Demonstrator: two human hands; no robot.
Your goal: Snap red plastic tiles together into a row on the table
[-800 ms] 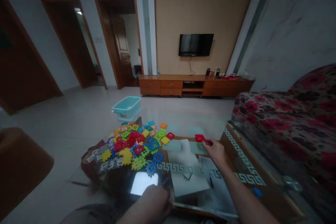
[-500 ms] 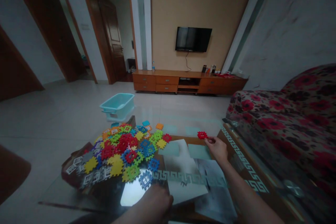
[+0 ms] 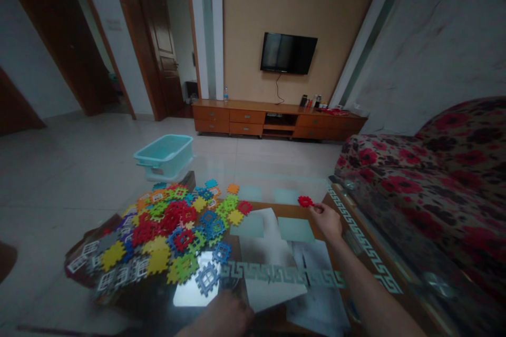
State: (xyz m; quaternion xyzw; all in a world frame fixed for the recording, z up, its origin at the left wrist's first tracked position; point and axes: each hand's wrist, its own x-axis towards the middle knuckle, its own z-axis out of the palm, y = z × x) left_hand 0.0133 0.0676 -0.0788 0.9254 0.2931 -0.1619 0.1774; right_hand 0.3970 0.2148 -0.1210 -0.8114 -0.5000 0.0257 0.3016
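Red plastic, notched all round: one red notched piece [image 3: 304, 201], just beyond the right hand [image 3: 329, 221] and to its left, pinched by one edge between thumb and finger. Whether it clears the glass of the table [image 3: 294, 228] cannot be told.

Left hand [image 3: 231, 310] low and near the body, blurred, fingers apparently curled; cannot tell whether they grip anything. Just beyond it and to its left, a blue piece [image 3: 207, 278] with a window-like centre.

Step in hand, as judged: a single piece held out, apart from the heap of mixed pieces [image 3: 169, 226] well to the right hand's left. Pale paper sheet [image 3: 272, 295] between the two hands. A next move would seem to call for keeping the edge pinch firm and the wrist steady, since so small a hold could let the piece swivel.

Orientation: piece lies close to flat, seen edge-on, dipping slightly towards the fingertips. Gripped edge faces the right hand; free edge points left, away from it, to the heap's side. Outline looks roughly square, so no clear long axis; the apparent width is probably foreshortening.
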